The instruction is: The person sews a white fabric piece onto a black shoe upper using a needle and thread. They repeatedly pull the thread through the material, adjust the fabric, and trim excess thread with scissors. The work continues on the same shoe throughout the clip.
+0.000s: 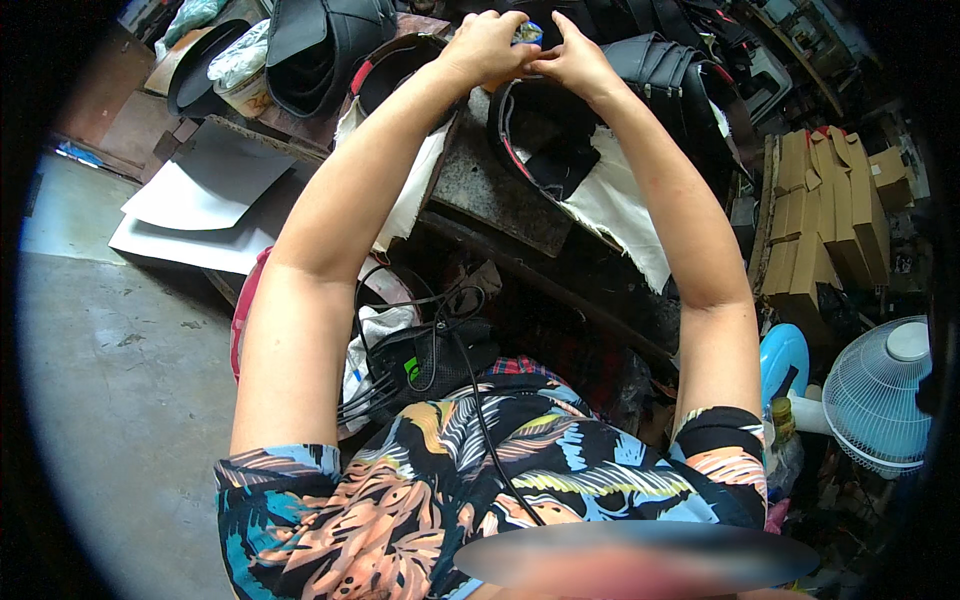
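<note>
Both of my arms stretch forward over a dark workbench (pixel 500 205). My left hand (pixel 485 48) is closed on a small blue-and-yellow thing (pixel 527 35), whose kind I cannot make out. Close by, my right hand (pixel 580 65) has its index finger and thumb spread, the thumb tip against the left fingers. Its other fingers are mostly hidden. Beneath the hands stand two curved black pieces with red-lined edges and white cloth: one black piece (pixel 545 125) below the right hand, the other black piece (pixel 385 75) partly behind my left forearm.
A black bag-like piece (pixel 325 55) and a tub (pixel 243 92) stand at the far left, near white sheets (pixel 215 180). Rightward are layered black pieces (pixel 655 65), folded cardboard boxes (pixel 815 210) and a fan (pixel 880 395). A cabled black pouch (pixel 435 365) lies before my body.
</note>
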